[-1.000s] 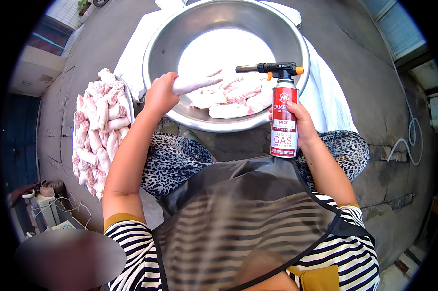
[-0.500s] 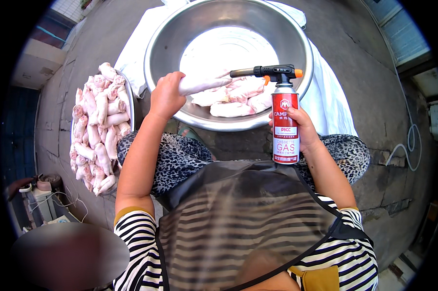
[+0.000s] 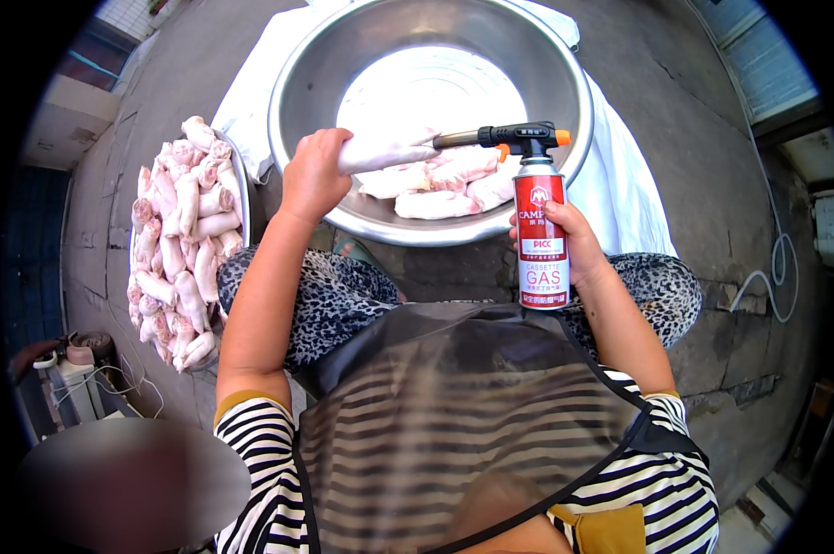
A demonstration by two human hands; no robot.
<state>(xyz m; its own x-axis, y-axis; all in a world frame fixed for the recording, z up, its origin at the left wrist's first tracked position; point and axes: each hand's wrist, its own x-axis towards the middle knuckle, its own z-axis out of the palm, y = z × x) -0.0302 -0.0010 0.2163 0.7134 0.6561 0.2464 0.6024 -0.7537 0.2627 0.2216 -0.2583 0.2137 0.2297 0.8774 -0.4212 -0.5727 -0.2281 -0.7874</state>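
Note:
My left hand [image 3: 318, 174] is closed round one end of a pale pig's trotter [image 3: 380, 152], holding it over the near left rim of a big steel basin [image 3: 297, 102]. In my right hand [image 3: 578, 242] is a gas torch [image 3: 540, 226], a red and white canister with a black burner head, kept upright. Its nozzle points left and meets the trotter's far end in this view; whether they touch I cannot tell. No flame can be made out. Below the trotter, several more trotters [image 3: 440, 203] lie in the near part of the basin.
A metal tub [image 3: 244, 189] heaped with trotters [image 3: 181, 245] stands on the paving at my left. White sheeting [image 3: 634, 194] lies beneath the basin. A pale hose [image 3: 781, 277] curls on the ground at the right. Small equipment [image 3: 84, 383] stands at the lower left.
The trotter's far end has tipped slightly downward in front of the torch nozzle. Both hands keep their hold, and the whole view has shifted a little.

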